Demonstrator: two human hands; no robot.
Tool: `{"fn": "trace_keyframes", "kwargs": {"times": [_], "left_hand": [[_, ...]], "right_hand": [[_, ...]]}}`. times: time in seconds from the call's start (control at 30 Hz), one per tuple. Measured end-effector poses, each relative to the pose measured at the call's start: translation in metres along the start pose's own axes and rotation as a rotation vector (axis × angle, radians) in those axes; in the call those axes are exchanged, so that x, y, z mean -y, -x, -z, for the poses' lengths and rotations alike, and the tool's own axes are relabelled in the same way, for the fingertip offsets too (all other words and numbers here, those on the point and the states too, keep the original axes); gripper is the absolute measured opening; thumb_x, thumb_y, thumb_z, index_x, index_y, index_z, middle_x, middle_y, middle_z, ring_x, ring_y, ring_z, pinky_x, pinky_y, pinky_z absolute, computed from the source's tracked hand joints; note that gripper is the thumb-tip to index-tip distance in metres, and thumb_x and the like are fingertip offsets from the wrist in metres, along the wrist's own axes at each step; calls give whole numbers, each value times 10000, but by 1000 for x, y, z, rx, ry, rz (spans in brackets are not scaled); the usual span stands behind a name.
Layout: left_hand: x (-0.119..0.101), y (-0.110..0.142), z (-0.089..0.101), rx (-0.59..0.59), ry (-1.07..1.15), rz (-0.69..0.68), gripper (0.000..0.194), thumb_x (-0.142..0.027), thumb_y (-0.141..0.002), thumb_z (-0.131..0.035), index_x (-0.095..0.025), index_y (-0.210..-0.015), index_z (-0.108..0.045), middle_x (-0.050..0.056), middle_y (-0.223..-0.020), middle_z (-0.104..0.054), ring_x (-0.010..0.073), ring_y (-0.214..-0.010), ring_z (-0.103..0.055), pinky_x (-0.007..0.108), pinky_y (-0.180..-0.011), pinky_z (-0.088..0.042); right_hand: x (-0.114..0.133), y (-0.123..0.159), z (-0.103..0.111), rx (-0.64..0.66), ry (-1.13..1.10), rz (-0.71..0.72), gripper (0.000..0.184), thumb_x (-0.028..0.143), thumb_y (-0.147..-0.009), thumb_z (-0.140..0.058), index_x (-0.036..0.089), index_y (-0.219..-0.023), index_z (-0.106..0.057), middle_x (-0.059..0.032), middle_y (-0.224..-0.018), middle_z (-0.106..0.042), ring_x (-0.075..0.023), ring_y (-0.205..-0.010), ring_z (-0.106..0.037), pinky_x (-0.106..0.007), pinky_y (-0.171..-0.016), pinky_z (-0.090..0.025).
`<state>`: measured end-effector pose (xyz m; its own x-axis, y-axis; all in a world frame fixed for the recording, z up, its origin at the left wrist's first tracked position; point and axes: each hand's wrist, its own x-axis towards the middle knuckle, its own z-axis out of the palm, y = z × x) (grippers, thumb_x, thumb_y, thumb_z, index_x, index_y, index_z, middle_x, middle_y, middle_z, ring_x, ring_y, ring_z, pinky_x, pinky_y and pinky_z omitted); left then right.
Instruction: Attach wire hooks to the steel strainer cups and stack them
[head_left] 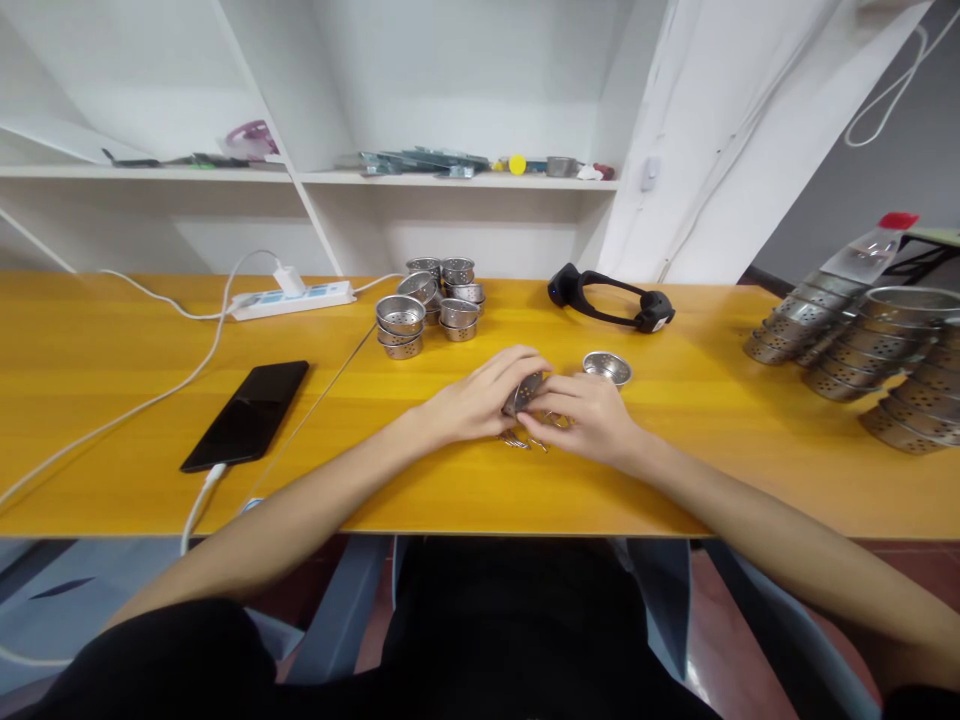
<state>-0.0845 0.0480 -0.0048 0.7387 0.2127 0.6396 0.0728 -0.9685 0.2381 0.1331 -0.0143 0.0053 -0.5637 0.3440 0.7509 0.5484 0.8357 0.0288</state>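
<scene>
Over the middle of the table, my left hand point(480, 398) is closed around a small perforated metal cup point(523, 394), which is tilted on its side. My right hand point(589, 415) meets it from the other side, its fingers bent against the cup; whether they pinch a small wire part too is hidden. Beneath the hands lie several small bent metal wire pieces point(517, 440), partly covered by the fingers. Just behind my right hand, another perforated metal cup point(607, 368) stands upright with its mouth up.
Stacked perforated cups point(400, 318) stand at the back. Taller stacks point(896, 350) and a red-capped bottle point(870, 250) are at right. A black headset point(611, 298) lies behind. Left are a phone point(251, 410), a charging cable point(202, 500) and a power strip point(322, 295).
</scene>
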Motion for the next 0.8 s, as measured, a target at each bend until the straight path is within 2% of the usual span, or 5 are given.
{"fn": "trace_keyframes", "kwargs": {"times": [0.13, 0.27, 0.43, 0.6, 0.8], "left_hand": [[-8, -7, 4, -43, 33, -3, 614, -196, -897, -650, -258, -1452, -397, 147, -1355, -571, 323, -1278, -592, 539, -1079, -542], [-10, -9, 5, -125, 50, 49, 663, -259, -886, -718, -271, -1455, -379, 136, -1341, -589, 315, -1223, -622, 534, -1051, -550], [-11, -7, 1, -128, 97, 69, 681, -264, -875, -746, -258, -1458, -394, 136, -1365, -590, 301, -1224, -632, 507, -1050, -552], [-19, -11, -2, -97, 141, 60, 701, -226, -861, -749, -263, -1462, -390, 131, -1368, -591, 307, -1240, -628, 520, -1069, -544], [-17, -10, -2, -122, 124, 69, 717, -233, -854, -751, -268, -1465, -378, 131, -1373, -578, 309, -1252, -623, 521, -1076, -545]], "right_hand": [[0, -3, 5, -19, 86, 65, 122, 263, -972, -707, 226, -870, -763, -8, -812, -781, -143, -626, -639, -325, -589, -429], [-1, -4, 15, -25, 128, 53, 153, 246, -982, -686, 252, -843, -751, -14, -819, -780, -157, -636, -634, -351, -602, -428], [-11, -5, 24, -128, 131, 5, 101, 216, -996, -702, 225, -906, -748, -47, -842, -776, -172, -681, -664, -335, -619, -490], [-14, -2, 17, -179, 11, -84, 68, 190, -1013, -691, 206, -1011, -758, -56, -880, -756, -164, -719, -673, -314, -641, -524], [-7, -1, 7, -110, -18, -151, 160, 208, -1036, -623, 222, -1057, -781, -53, -868, -700, -183, -753, -646, -343, -663, -523]]}}
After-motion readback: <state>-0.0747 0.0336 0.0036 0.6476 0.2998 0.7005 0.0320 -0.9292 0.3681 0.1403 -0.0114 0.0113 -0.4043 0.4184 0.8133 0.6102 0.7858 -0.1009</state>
